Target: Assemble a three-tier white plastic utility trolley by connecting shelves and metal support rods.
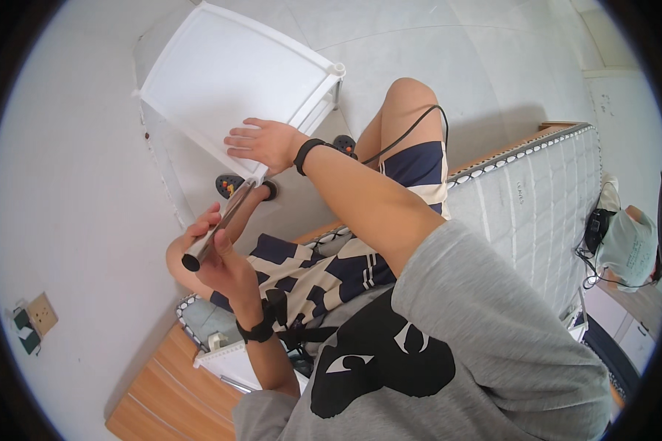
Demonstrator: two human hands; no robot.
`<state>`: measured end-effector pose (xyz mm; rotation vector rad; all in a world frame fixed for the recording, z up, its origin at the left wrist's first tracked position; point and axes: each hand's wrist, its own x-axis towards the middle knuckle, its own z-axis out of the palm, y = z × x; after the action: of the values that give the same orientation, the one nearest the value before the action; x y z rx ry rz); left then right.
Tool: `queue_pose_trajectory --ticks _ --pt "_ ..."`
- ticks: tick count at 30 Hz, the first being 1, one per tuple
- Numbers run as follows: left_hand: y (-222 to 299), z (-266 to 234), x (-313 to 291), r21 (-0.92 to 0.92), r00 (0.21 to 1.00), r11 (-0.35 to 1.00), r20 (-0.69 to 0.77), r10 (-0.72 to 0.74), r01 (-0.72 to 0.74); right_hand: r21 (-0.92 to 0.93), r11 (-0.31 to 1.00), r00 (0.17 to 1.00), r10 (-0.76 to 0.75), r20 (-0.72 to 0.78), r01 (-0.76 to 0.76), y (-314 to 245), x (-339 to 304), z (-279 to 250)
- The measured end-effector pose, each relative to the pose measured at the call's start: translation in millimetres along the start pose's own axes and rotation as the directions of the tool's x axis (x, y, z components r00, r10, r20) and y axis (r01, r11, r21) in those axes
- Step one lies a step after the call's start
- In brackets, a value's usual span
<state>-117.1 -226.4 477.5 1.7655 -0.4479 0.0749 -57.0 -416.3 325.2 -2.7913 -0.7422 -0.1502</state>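
Observation:
A white plastic shelf (235, 62) with a raised rim lies tilted in front of me, at the far side of my knees. My right hand (266, 145) rests on its near corner, fingers spread and palm down. From that corner a shiny metal tube (228, 218) with a black end runs toward me. My left hand (217, 253) is wrapped around this tube near its black end. The tube's far end meets the white corner fitting; how deep it sits there is hidden.
I sit on the edge of a bed with a grey quilted mattress (518, 202). A wall with a socket (43, 314) is close on my left. A dark cable (408, 131) crosses my right knee. Dark clogs (229, 184) are on the floor below the shelf.

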Motion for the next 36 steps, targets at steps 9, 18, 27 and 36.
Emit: queue_pose_trajectory --ticks 9,18,27,36 --pt "3 -2 39 0.151 0.960 0.979 -0.264 -0.095 0.138 -0.014 0.990 0.990 0.144 -0.003 -0.144 -15 -1 2" --pt "6 -7 35 0.031 0.858 0.967 -0.467 -0.211 0.255 -0.010 0.961 0.959 0.274 -0.073 -0.275 -27 -10 8" --pt "41 -124 41 -0.050 0.811 0.989 -0.579 0.086 -0.141 0.056 0.956 0.950 0.291 -0.117 -0.286 -25 -12 14" --pt "27 -279 -114 0.575 0.808 0.615 -0.560 -0.185 0.539 -0.064 0.965 0.967 0.254 -0.023 -0.255 -28 -3 7"
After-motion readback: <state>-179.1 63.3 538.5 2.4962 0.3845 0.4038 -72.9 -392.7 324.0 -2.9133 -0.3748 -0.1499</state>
